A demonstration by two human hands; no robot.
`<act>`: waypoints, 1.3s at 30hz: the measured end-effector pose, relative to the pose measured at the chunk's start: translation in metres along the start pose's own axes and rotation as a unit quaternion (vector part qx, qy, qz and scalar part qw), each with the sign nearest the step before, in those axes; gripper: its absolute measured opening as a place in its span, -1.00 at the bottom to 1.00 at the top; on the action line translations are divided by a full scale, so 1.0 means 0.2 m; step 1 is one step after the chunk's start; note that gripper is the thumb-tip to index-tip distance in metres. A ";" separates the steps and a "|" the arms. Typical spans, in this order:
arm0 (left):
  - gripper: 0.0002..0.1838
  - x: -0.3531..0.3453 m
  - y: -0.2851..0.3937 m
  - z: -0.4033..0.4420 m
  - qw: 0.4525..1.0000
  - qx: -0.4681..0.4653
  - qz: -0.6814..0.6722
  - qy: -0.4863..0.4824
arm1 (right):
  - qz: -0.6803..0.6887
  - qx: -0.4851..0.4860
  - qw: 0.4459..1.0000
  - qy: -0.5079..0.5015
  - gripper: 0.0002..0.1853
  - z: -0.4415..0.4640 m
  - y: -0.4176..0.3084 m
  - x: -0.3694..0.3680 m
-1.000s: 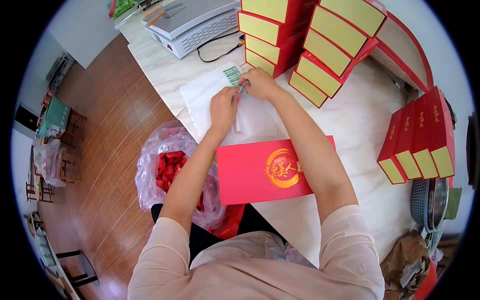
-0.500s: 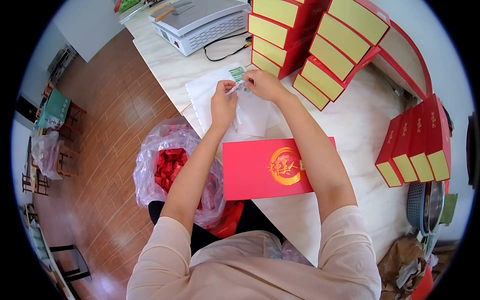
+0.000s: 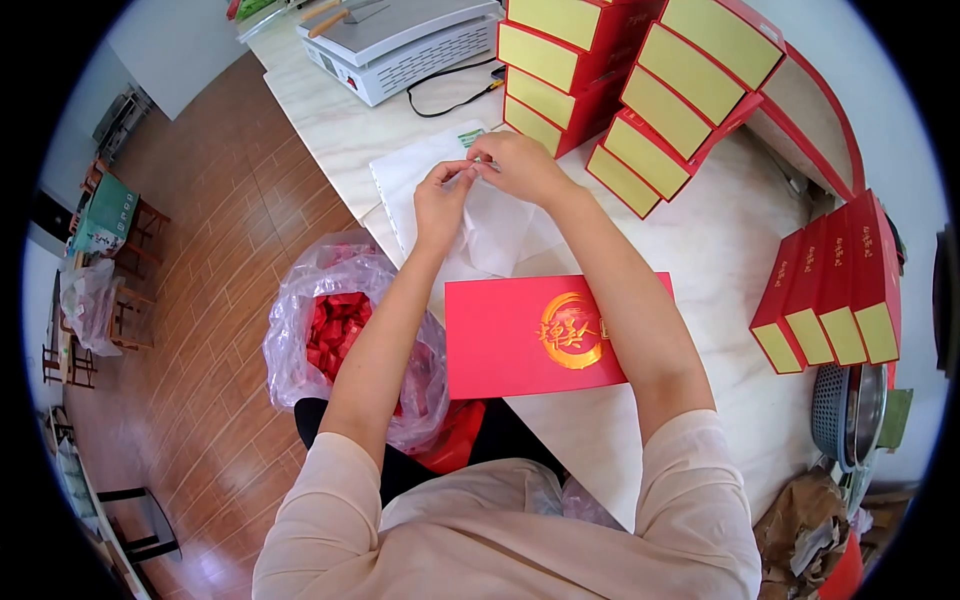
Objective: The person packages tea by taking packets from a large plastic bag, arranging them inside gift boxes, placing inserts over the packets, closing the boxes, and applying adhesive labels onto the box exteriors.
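My left hand [image 3: 440, 205] and my right hand [image 3: 522, 165] meet over the table, fingertips pinched together at the top edge of a thin, translucent plastic bag [image 3: 495, 235]. The bag hangs down below my fingers. Under it lies a pile of similar white bags [image 3: 395, 180], with a green printed patch [image 3: 470, 136] just beyond my fingers. Closer to me, a red box [image 3: 500, 340] with gold lettering lies flat at the table edge, partly covered by my right forearm.
Left of the table, an open plastic sack [image 3: 285, 345] holds red packets [image 3: 335, 330]. Red-and-yellow boxes [image 3: 665, 90] stand stacked at the back, with several more boxes [image 3: 835, 280] at right. A white heating appliance [image 3: 400, 60] with a cord [image 3: 450, 105] sits at the far left.
My hands have drawn closer together, and the right one has shifted slightly left, covering more of the green patch. The bag has been lifted a little and hangs more freely.
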State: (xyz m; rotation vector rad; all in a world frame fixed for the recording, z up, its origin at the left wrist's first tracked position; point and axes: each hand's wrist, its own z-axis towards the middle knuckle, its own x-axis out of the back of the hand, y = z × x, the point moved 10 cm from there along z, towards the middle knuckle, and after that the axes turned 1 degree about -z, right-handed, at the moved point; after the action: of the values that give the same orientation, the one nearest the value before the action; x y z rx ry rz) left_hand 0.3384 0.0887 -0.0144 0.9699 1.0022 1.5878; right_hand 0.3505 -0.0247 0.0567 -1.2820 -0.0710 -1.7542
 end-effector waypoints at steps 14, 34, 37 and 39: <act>-0.77 0.03 -0.05 0.00 0.999 0.029 -0.016 0.042 | -0.133 0.128 0.981 0.060 -0.95 -0.01 -0.14 0.01; -0.69 0.19 0.13 -0.02 0.994 -0.099 -0.009 0.048 | 0.057 -0.062 0.955 0.285 -0.97 -0.07 0.10 0.29; -0.67 0.24 0.27 -0.13 0.997 -0.071 -0.014 -0.004 | 0.023 -0.067 0.955 0.287 -0.96 -0.08 0.07 0.29; -0.58 0.20 0.28 -0.29 0.994 -0.008 -0.076 -0.072 | 0.019 -0.060 0.958 0.280 -0.95 -0.07 0.05 0.28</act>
State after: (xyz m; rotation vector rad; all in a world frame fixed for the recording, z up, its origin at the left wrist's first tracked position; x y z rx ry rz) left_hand 0.2594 0.1096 0.0226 0.9600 0.9385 1.3778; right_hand 0.3458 -0.0733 0.0902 -0.8169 0.3870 -2.0490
